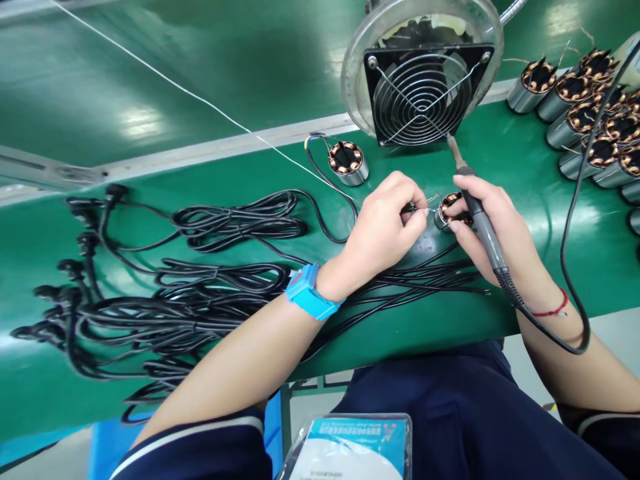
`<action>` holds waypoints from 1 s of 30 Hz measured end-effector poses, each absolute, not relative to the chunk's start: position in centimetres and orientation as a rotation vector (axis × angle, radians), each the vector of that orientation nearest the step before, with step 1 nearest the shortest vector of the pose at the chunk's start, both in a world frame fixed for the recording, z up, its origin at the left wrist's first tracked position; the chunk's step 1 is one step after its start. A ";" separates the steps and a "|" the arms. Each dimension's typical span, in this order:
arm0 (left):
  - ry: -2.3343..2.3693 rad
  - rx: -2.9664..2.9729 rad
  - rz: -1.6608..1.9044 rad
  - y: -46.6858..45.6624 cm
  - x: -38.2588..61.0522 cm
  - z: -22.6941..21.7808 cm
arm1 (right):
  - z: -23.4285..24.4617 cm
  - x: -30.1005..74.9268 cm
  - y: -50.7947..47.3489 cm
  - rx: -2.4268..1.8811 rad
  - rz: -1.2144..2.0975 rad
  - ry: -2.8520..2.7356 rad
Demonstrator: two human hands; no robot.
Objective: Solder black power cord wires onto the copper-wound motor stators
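Note:
My left hand [385, 223] is closed in a pinch on thin wire ends held against a small motor stator [449, 205] with copper windings. A blue wrist strap [309, 292] is on that wrist. My right hand [493, 230] grips a soldering iron [477, 213] like a pen, its tip pointing up toward the fan, while the fingers also rest on the stator. The iron's black cord [570, 253] loops off past my right forearm.
A guarded black fan [424, 90] in a round clear housing stands just behind the hands. A second stator [347, 162] with a cable lies left of it. Several stators [590, 107] crowd the far right. Bundled black power cords [165, 293] cover the green bench's left side.

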State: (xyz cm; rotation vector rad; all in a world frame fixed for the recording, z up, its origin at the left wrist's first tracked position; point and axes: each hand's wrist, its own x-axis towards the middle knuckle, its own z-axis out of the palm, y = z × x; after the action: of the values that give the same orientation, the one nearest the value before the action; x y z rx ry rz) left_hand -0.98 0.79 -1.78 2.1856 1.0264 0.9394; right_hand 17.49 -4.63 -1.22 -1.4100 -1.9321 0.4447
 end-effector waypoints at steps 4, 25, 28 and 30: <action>1.022 2.124 0.981 0.7 -0.8 -1.8 | -1.4 17.4 -3.5 -1.463 0.335 -1.942; 1.086 2.115 0.965 0.4 -0.5 -1.8 | -2.9 17.6 -9.6 -1.158 0.131 -1.575; 1.079 2.110 0.966 0.4 -0.5 -1.8 | -2.8 17.4 -9.5 -1.178 0.142 -1.585; 1.079 2.102 0.972 0.3 -0.5 -1.7 | -2.7 17.4 -9.4 -1.171 0.148 -1.588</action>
State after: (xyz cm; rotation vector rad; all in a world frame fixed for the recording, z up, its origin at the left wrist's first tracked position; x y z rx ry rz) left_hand -0.52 0.29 -1.73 2.1022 1.0794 0.9715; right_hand 17.37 -9.41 -2.71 -1.1708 -1.5884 0.1476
